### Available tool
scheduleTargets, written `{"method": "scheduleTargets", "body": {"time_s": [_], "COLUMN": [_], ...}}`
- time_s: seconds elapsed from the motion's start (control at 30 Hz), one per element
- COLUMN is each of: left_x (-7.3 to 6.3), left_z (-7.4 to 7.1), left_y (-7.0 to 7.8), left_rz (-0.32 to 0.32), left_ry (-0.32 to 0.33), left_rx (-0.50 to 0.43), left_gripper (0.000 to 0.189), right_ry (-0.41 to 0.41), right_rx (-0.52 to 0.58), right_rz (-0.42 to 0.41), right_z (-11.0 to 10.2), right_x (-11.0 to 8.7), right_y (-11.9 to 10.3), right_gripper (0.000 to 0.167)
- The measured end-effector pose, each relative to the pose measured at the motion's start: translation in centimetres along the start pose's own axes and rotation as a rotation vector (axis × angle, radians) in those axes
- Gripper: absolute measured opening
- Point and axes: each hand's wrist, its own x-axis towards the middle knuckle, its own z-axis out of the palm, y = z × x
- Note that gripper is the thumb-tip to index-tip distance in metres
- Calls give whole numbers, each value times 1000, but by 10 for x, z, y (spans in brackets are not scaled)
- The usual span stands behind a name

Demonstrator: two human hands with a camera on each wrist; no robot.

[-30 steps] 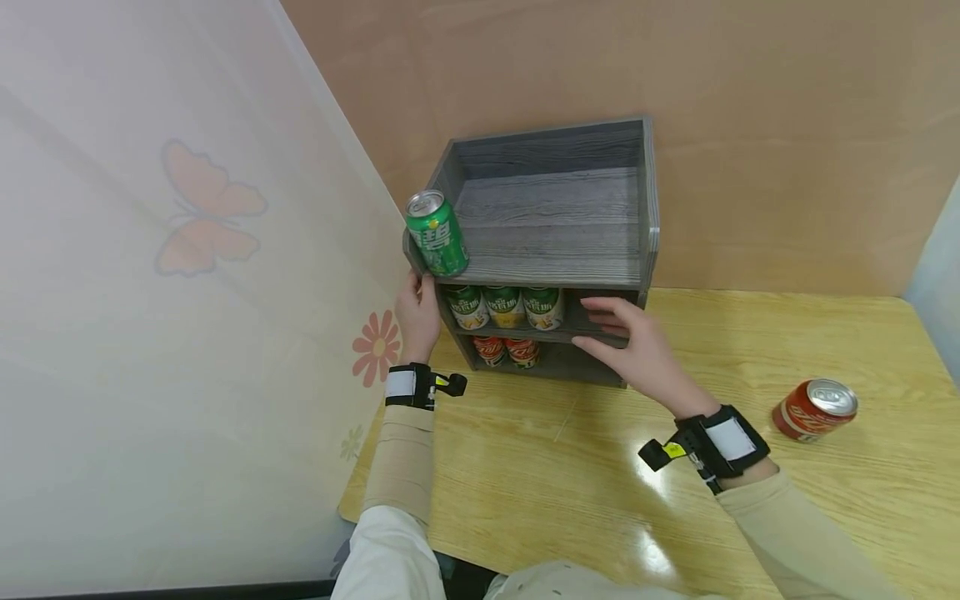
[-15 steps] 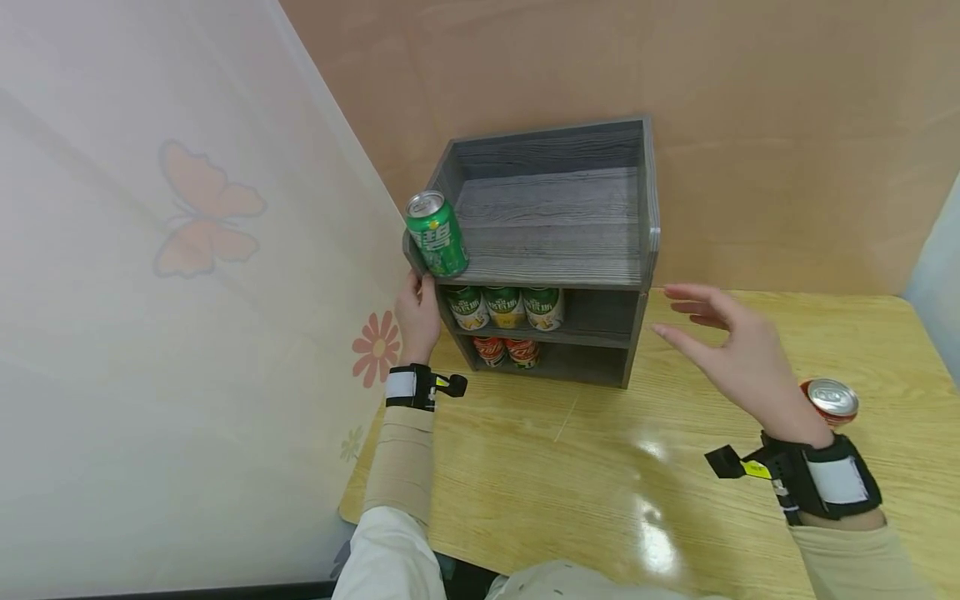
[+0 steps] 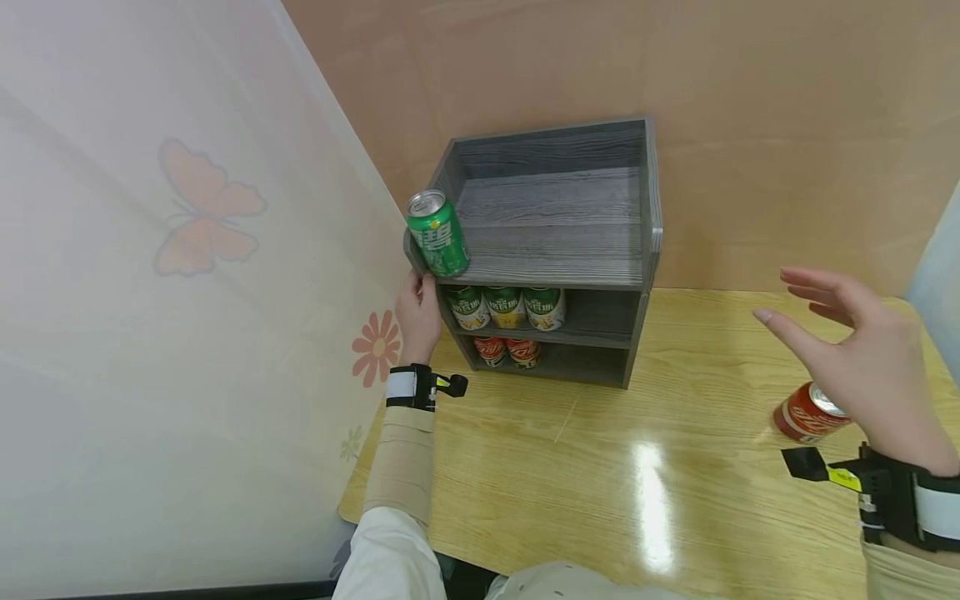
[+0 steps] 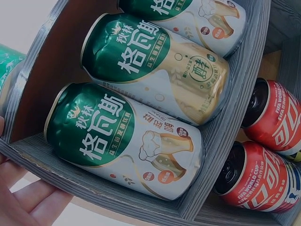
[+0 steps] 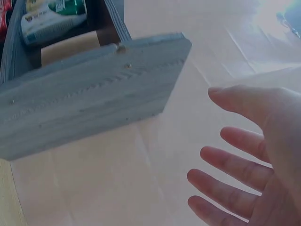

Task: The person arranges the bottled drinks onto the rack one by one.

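Note:
My left hand grips the left side of a grey wooden shelf rack; in the left wrist view its fingers lie against the side panel. A green soda can stands on the top level just above that hand. Three green-and-white drink cans stand in the middle level, and two red cola cans in the bottom level. My right hand hangs over the table's right side, fingers spread and holding nothing. It partly hides a single red cola can standing on the table.
The wooden table stretches in front of the rack and to its right. A pale curtain with butterfly and flower prints closes off the left side. Behind the rack is a brown backdrop.
My right hand has drawn out from the middle level and moved right, to over the red can on the table. My left hand and the cans stay where they were.

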Motion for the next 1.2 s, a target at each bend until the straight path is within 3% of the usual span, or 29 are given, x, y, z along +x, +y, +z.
{"method": "scheduleTargets", "body": {"time_s": [0.17,0.33,0.47,0.83,1.2], "left_x": [0,0,0,-2,-2], "left_z": [0,0,0,-1,-1], "left_y": [0,0,-1,-2,0], "left_rz": [4,13,15,-11,-8], "left_ry": [0,1,-2,-7,-7], "left_rx": [-3,-13,-17,-38,-37], "left_gripper": [35,33,33,34,33], "right_ry": [50,122,132,41,-55], "right_rx": [15,6,6,-97,-155], "right_rz": [49,38,53,107,217], "right_z": [-10,-14,-18,-21,-22], "right_x": [-2,-4,-5,-13,-16], "right_y": [11,20,30,55,80], "right_gripper": [55,54,54,58,67]}}
